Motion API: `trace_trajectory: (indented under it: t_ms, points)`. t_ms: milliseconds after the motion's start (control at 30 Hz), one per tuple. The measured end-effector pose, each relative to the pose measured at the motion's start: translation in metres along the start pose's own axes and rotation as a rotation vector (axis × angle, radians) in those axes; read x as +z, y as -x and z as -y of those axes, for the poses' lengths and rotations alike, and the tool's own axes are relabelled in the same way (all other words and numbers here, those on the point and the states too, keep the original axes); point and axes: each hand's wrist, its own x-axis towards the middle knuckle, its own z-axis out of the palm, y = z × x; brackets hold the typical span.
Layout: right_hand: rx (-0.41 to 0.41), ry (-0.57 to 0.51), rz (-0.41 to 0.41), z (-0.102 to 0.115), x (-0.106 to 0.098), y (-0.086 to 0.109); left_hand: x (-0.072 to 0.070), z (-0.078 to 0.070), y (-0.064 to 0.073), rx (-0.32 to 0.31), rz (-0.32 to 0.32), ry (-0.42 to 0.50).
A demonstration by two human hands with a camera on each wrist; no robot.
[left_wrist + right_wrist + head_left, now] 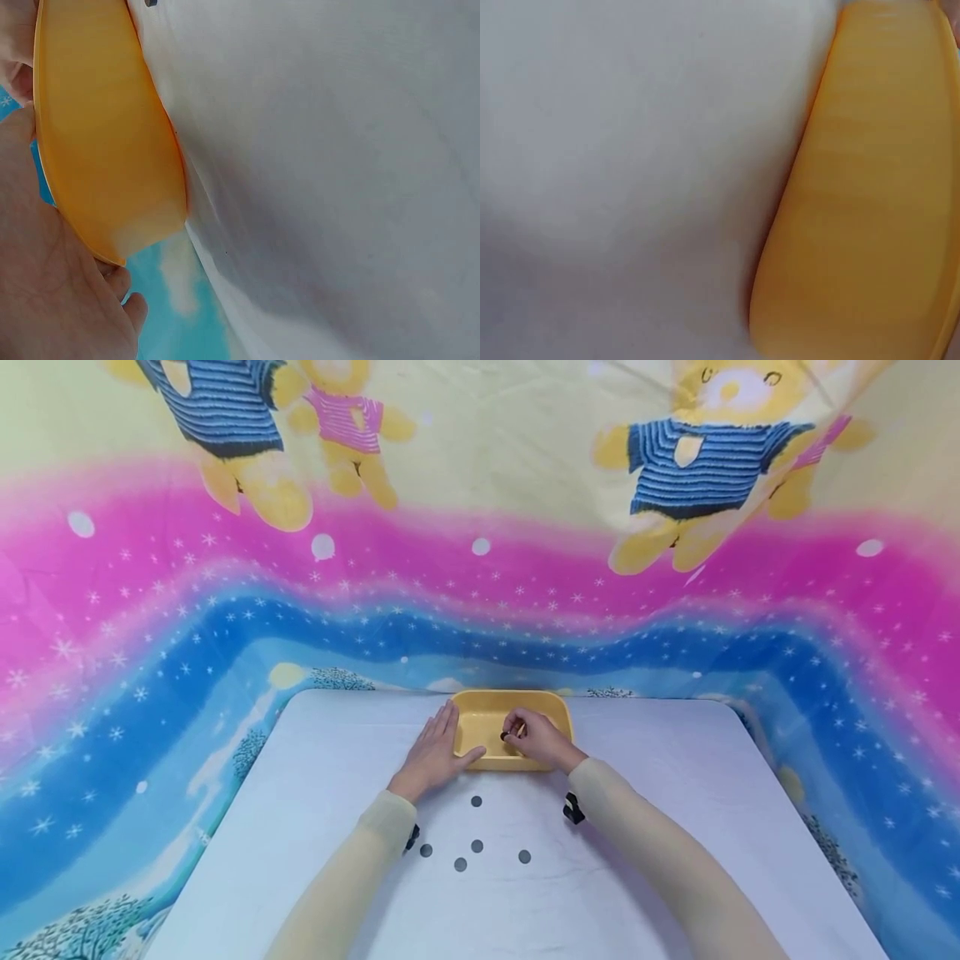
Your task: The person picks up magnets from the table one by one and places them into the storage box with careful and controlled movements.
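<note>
My left hand lies spread wide against the yellow tub, fingers straight along its left end and thumb set apart on the near rim; I judge that this braces the light-looking tub so it won't slide while the other hand works over it. My right hand is drawn in narrow, thumb and fingertips pinching a small dark disc above the tub's inside, a fingertip hold that probably suits something so thin and flat. Whether the disc touches the floor of the tub, I can't tell. The tub sits at the far edge of the white table, its long side facing me, which I think lets both hands reach it without crossing. Nearer me, between my forearms, five loose discs lie flat and apart from one another, so each could likely be picked up singly. A black device shows at my right sleeve, well clear of the fingertips. Beyond the table hangs a printed cloth with bears and snowflakes, probably there to screen the space behind.
</note>
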Motion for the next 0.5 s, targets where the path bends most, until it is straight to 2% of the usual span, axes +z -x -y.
trace_trajectory:
  t_ms: [500]
  points:
    - [0.042, 0.006, 0.073, -0.01, 0.003, -0.012, -0.002, -0.002, 0.004, 0.001, -0.019, 0.009]
